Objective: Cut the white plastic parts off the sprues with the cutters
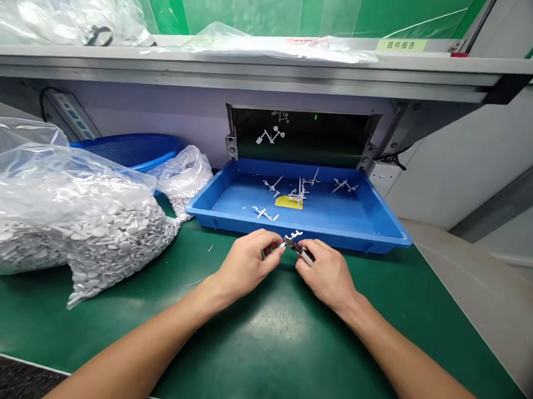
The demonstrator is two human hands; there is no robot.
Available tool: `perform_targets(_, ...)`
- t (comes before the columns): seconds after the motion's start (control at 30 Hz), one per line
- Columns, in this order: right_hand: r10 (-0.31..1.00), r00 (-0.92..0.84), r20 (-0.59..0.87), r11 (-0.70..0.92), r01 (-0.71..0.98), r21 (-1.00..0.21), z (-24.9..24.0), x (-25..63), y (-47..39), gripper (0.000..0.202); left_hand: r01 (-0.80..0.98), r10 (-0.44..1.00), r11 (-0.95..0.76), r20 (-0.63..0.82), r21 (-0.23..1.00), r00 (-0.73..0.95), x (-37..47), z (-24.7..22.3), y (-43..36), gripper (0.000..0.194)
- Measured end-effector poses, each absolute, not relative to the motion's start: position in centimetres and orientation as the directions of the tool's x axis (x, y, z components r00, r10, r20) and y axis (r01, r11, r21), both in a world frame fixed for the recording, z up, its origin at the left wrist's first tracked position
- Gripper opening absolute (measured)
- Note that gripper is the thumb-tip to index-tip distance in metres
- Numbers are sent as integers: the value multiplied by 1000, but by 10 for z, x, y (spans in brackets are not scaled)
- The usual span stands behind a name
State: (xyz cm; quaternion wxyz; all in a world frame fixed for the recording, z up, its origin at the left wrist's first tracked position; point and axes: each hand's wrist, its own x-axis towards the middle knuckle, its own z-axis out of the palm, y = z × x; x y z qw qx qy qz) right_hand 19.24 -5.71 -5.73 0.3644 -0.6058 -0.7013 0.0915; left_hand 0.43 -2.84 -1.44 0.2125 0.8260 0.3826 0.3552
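Observation:
My left hand (249,260) is closed in a pinch on a small white plastic piece with branches (294,235), just in front of the blue tray (354,240). In my right hand (327,272) is a pair of cutters (307,257) with light handles, its dark jaws up against the white piece. Several thin white branched plastic pieces (264,213) lie in the tray around a yellow label (288,202). Two more white pieces (270,135) show at the dark opening behind the tray.
Clear bags full of small white parts (111,232) stand at the left on the green table (261,356). Behind them are a blue basket (129,149) and a smaller bag (184,173). A metal shelf edge (256,75) spans above the tray.

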Motion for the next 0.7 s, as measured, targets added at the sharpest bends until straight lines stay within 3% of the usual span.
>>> perform_targets(0.07,905,-6,426,290,741,-606,-56,192,-59,22,463,829,-549,381,696,411,4,-18,-26,10)
perform_targets(0.13,888,17,459,346,634,-692,-53,191,-62,22,375,918,-350,233,859,322,2,-22,-19,9)
perform_targets(0.2,875,95,475,377,482,-791,-50,192,-65,25,145,973,-52,18,988,230,-3,-26,-11,10)
perform_targets(0.23,871,145,470,379,412,-828,-49,192,-66,28,-2,975,76,-74,997,210,-6,-27,-6,10)
perform_targets(0.33,882,182,435,344,384,-857,-51,191,-66,27,-358,948,278,-193,891,254,-12,-27,-1,10)
perform_targets(0.43,901,5,433,346,593,-727,-58,185,-65,18,-536,910,404,-269,741,314,-9,-25,-9,6)
perform_targets(0.57,893,-111,436,362,753,-550,-65,178,-65,22,-624,848,529,-389,575,361,7,-25,-28,6)
perform_targets(0.7,878,-108,467,347,814,-465,-65,180,-65,27,-644,821,566,-427,515,380,17,-29,-39,6)
